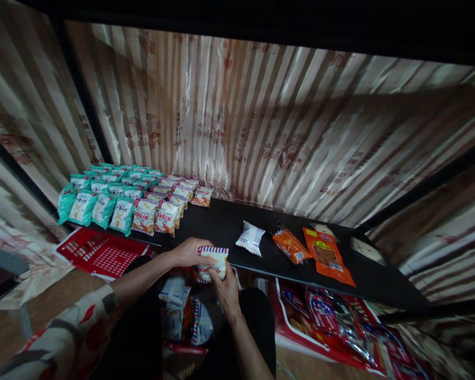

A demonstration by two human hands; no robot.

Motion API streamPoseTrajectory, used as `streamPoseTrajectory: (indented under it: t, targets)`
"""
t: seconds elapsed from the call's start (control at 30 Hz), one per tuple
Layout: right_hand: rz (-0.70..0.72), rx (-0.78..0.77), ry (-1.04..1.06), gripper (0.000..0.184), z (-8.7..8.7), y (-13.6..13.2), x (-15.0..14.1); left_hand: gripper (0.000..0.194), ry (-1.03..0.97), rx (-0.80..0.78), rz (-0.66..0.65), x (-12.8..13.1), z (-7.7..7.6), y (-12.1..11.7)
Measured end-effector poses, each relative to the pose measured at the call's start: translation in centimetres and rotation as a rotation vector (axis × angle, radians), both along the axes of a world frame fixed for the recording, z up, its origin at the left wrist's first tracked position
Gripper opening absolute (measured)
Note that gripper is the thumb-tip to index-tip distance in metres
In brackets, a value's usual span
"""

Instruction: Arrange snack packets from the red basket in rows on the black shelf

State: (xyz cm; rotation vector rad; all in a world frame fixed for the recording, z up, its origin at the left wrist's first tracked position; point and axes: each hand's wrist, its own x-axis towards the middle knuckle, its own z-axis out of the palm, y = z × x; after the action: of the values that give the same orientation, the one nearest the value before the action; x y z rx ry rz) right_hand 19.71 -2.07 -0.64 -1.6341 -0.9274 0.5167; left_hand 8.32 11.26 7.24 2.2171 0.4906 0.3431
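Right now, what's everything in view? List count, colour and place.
Held bag: one, whitish with red-and-blue striped edge, in both hands
Teal bags: over a dozen, teal and white, shelf's left end
Striped-edge bags: several, cream and red, beside the teal ones
White packet: one, mid-shelf
Orange packets: two, right of it
Pale packs: two, shelf's right end
Shelf: one, black, ahead
Baskets: two, red, below left and right; the right one holds packets
Loose-looking packets: several, mixed, between the legs
Curtain: striped, behind
Legs: two, dark-clothed, bottom
Left hand, right hand: one each, bare, on the held bag
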Motion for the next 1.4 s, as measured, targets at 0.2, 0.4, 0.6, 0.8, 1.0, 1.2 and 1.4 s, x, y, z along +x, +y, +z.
streamPoseTrajectory:
  t: [0.2, 0.4, 0.6, 0.8, 1.0, 1.2, 1.4]
  targets:
    - [0.016, 0.004, 0.152, 0.041, -0.7, 0.1, -0.5, 0.041, -0.049, -0.324, 0.086, -0.4, -1.4, -0.1]
    - [-0.017, -0.009, 0.175, 0.043, -0.4, 0.2, -1.0, 0.040, -0.164, -0.413, 0.191, -0.3, -3.3, -0.3]
    - [-0.050, -0.025, 0.207, 0.044, 0.0, 0.6, -1.7, 0.065, -0.318, -0.470, 0.390, 0.6, -6.0, -0.9]
    - [-0.053, -0.011, 0.248, 0.044, 0.2, 0.9, -2.4, 0.063, -0.486, -0.677, 0.476, 1.3, -6.9, -2.1]
    - [-0.059, -0.034, 0.264, 0.044, -0.3, 1.2, -2.5, 0.041, -0.536, -0.730, 0.478, 1.3, -7.1, -2.7]
    - [-0.083, -0.044, 0.275, 0.046, -0.7, 2.1, -2.4, 0.042, -0.497, -0.711, 0.471, 1.2, -7.8, -2.8]
    - [-0.111, -0.028, 0.309, 0.052, 0.6, 3.1, -2.5, 0.041, -0.413, -0.567, 0.491, 0.6, -7.6, -3.1]
